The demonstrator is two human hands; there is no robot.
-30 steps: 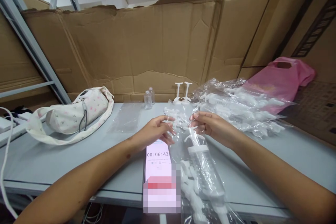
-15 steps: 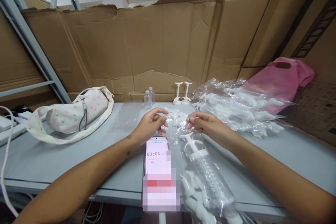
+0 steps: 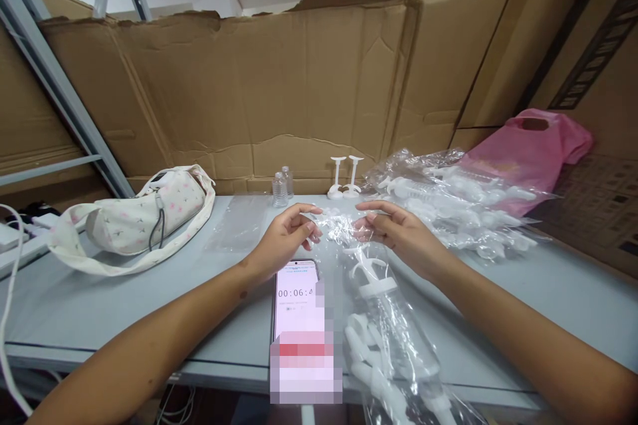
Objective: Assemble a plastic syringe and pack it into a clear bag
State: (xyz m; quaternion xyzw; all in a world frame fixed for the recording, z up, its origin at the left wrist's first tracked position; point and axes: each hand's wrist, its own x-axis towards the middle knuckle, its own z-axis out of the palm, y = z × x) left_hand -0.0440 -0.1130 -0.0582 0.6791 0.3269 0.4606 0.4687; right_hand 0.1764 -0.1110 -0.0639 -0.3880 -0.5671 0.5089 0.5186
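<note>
Crinkly clear bag (image 3: 383, 319), white plastic syringe (image 3: 393, 325)

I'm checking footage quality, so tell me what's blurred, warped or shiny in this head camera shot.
Head view: the phone has a pixelated block over its lower screen; the clear plastic bag between left hand and right hand glints, hiding its contents; the cardboard wall bows outward, wide-lens warp; lighting even, shadows soft.

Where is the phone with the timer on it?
The pink-screened smartphone lies flat at the grey table's near edge, centre of the head view, just below the left hand and left of the clear plastic bag holding a large syringe.
</note>
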